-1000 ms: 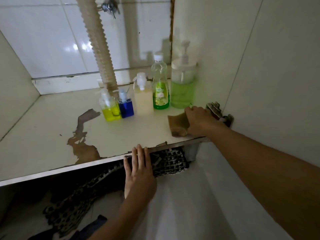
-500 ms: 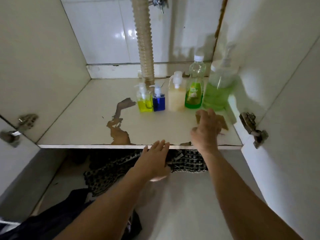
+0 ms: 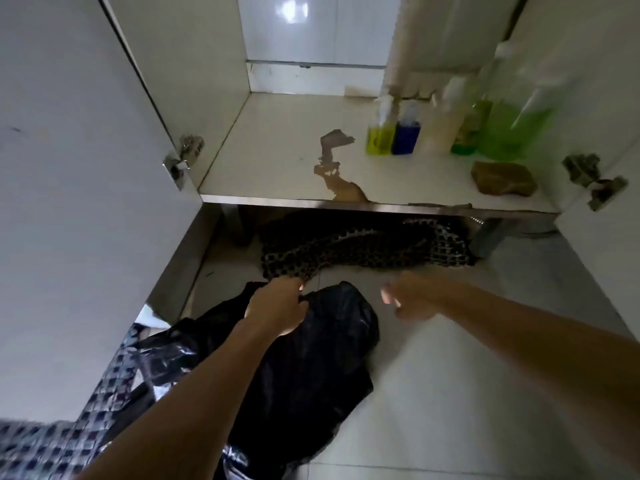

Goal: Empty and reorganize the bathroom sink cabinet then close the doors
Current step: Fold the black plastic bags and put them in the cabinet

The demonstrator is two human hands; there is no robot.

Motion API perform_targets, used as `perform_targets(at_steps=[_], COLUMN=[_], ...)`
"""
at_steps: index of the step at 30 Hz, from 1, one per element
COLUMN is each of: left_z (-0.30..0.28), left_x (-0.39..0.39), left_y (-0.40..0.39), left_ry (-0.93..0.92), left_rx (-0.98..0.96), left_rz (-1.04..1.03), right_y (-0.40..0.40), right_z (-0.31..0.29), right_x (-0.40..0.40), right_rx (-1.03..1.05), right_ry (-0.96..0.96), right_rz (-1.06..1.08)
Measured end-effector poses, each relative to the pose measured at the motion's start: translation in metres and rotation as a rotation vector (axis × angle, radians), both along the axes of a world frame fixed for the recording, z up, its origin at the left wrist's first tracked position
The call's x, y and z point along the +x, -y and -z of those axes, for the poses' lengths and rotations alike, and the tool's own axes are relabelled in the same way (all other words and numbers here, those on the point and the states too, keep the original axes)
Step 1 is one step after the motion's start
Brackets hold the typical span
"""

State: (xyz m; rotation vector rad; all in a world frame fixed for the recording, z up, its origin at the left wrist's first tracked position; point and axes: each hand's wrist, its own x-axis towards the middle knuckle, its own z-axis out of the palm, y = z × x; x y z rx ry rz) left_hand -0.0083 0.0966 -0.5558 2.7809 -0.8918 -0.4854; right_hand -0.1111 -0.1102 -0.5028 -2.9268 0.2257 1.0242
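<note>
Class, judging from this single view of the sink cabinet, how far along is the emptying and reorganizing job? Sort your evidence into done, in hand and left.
Done: bottles stand grouped at the shelf's right rear, a brown sponge in front of them. In hand: the left hand pinches the patterned cloth lying under the shelf, over a black bag; the right hand hovers, blurred. Left: clearing the floor items, then closing both open doors.

Dim, motion-blurred wide-angle view, glare on back tiles (image 3: pixel 292 10).
</note>
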Motion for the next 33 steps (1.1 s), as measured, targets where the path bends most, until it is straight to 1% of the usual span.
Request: perform_targets(at_steps=[1,4,6,8,11,12,15,17,19,22,26,28,30,33], left_z=[0.007,0.022,0.024,0.025,0.033,0.035,0.044,0.047,0.047,0.041,0.019,-0.001,-0.023,-0.055], left_x=[-0.003,-0.009,-0.011,-0.014,-0.026,-0.03,-0.039,-0.043,-0.044,-0.051,-0.068,-0.077,-0.081,-0.081], left_y=[-0.008,-0.029,-0.032,-0.032,-0.035,-0.036,-0.043,-0.049,-0.054,-0.065,-0.081,-0.091,-0.103,-0.114], left_ry=[-0.028,-0.05,-0.055,-0.067,-0.088,-0.08,-0.015,0.025,0.052,0.059,0.013,-0.001,-0.022,-0.101], left_rx=[0.026,0.183,0.213,0.216,0.302,0.333,0.423,0.455,0.469,0.496,0.527,0.526,0.51,0.394], left_rz=[0.038,0.144,0.139,0.137,0.186,0.19,0.223,0.22,0.163,0.074,-0.018,-0.046,-0.102,-0.161], right_y=[-0.016,-0.06,-0.079,-0.1,-0.129,-0.135,-0.142,-0.142,-0.138,-0.132,-0.133,-0.136,-0.14,-0.145], right_z=[0.004,0.023,0.045,0.067,0.097,0.106,0.125,0.134,0.138,0.134,0.116,0.094,0.062,0.007], right_x=[-0.005,-0.02,-0.03,-0.035,-0.044,-0.049,-0.069,-0.08,-0.085,-0.086,-0.08,-0.074,-0.067,-0.059], right_rx=[0.02,0.115,0.188,0.23,0.324,0.322,0.215,0.243,0.287,0.381,0.547,0.592,0.642,0.693], right_ry=[-0.033,-0.051,-0.036,0.025,0.186,0.245,0.307,0.325,0.34,0.421,0.59,0.665,0.698,0.786], right_rz=[0.015,0.096,0.206,0.343,0.622,0.685,0.74,0.79,0.817,0.783,0.614,0.512,0.431,0.301])
